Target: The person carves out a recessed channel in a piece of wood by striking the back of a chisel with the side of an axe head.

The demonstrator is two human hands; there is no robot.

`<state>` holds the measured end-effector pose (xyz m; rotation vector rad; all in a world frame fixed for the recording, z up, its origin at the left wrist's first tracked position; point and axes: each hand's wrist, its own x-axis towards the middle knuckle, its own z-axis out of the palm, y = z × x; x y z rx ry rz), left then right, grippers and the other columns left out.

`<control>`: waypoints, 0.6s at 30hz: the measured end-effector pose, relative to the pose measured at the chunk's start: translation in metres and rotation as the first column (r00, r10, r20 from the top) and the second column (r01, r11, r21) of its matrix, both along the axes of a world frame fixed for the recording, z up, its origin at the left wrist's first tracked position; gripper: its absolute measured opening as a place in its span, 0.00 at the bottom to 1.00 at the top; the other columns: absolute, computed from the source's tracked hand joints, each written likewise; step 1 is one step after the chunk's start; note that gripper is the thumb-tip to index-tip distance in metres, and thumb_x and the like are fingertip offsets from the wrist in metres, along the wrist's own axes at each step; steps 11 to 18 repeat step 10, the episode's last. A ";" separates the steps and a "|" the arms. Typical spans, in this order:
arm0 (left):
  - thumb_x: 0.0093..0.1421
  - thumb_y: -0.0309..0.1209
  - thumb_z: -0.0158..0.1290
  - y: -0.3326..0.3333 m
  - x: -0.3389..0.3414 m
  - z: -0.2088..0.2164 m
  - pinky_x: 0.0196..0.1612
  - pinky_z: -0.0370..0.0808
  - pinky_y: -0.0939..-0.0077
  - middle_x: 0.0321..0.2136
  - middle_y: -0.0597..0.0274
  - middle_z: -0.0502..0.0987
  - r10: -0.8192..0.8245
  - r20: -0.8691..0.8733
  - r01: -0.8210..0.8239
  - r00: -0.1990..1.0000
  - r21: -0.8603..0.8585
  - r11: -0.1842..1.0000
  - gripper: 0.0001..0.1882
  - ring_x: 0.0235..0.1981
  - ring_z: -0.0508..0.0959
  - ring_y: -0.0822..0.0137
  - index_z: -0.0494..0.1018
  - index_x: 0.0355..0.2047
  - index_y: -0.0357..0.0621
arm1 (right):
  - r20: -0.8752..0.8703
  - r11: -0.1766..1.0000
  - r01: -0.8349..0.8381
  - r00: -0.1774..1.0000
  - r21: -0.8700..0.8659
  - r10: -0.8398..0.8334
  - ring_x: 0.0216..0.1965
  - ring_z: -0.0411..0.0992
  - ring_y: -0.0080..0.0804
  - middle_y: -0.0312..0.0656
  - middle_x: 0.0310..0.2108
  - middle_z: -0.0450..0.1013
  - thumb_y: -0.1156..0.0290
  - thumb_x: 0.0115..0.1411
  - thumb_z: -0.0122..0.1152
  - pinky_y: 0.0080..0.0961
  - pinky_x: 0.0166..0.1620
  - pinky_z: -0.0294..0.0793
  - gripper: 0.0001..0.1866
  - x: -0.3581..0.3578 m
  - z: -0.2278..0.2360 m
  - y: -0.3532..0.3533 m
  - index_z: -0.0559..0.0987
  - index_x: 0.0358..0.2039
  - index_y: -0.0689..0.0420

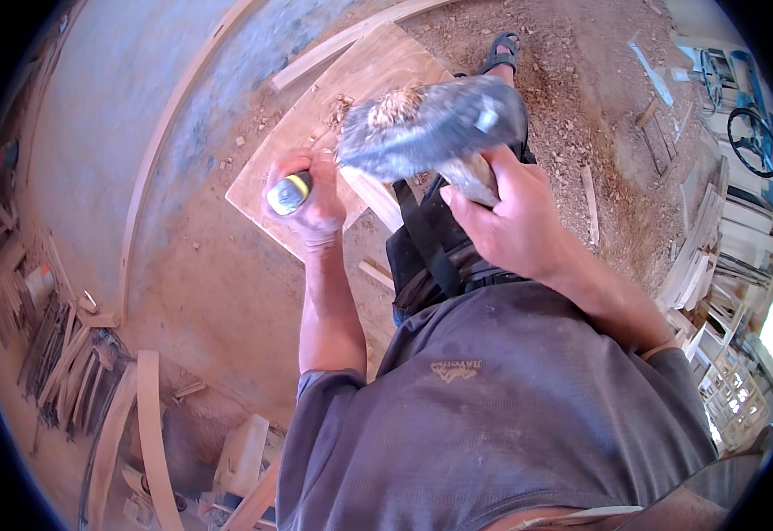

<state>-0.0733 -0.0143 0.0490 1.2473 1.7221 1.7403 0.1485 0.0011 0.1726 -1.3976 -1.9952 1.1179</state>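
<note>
My left hand [323, 208] is closed round the handle of a chisel [290, 193], whose rounded yellow and dark end points up; its blade is hidden below the hand. In my right hand [528, 217] is the short wooden handle of a mallet [435, 133] with a big, worn grey head, smeared by motion. The mallet head is held just right of the chisel, over a pale wooden workpiece [371, 196], and covers part of it. Beneath lies a flat wooden board [378, 66] with wood chips [335, 113] scattered on it.
A long wooden strip [158, 155] runs along the floor at the left, and another [342, 42] lies past the board. Offcuts [72, 363] are heaped at the lower left. My sandalled foot [502, 55] rests among shavings. Timber [700, 239] is stacked at the right.
</note>
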 end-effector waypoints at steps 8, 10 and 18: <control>0.55 0.61 0.62 -0.019 0.000 -0.039 0.42 0.76 0.65 0.33 0.58 0.80 -0.231 0.154 0.239 0.961 -0.040 0.970 0.34 0.38 0.79 0.62 0.77 0.37 0.37 | 0.292 0.897 -0.408 0.890 0.169 0.350 0.29 0.79 0.49 0.46 0.31 0.76 0.75 0.53 0.63 0.38 0.29 0.77 0.19 -0.033 0.001 0.022 0.72 0.46 0.60; 0.55 0.65 0.60 -0.019 -0.001 -0.038 0.48 0.75 0.66 0.40 0.53 0.81 -0.247 0.040 0.248 0.968 -0.035 0.968 0.37 0.45 0.80 0.59 0.78 0.42 0.37 | 0.265 0.943 -0.314 0.924 0.111 0.277 0.34 0.82 0.48 0.50 0.38 0.80 0.75 0.52 0.65 0.37 0.32 0.80 0.22 -0.025 0.001 0.016 0.70 0.48 0.55; 0.55 0.65 0.60 -0.019 -0.001 -0.038 0.48 0.75 0.66 0.40 0.53 0.81 -0.247 0.040 0.248 0.968 -0.035 0.968 0.37 0.45 0.80 0.59 0.78 0.42 0.37 | 0.265 0.943 -0.314 0.924 0.111 0.277 0.34 0.82 0.48 0.50 0.38 0.80 0.75 0.52 0.65 0.37 0.32 0.80 0.22 -0.025 0.001 0.016 0.70 0.48 0.55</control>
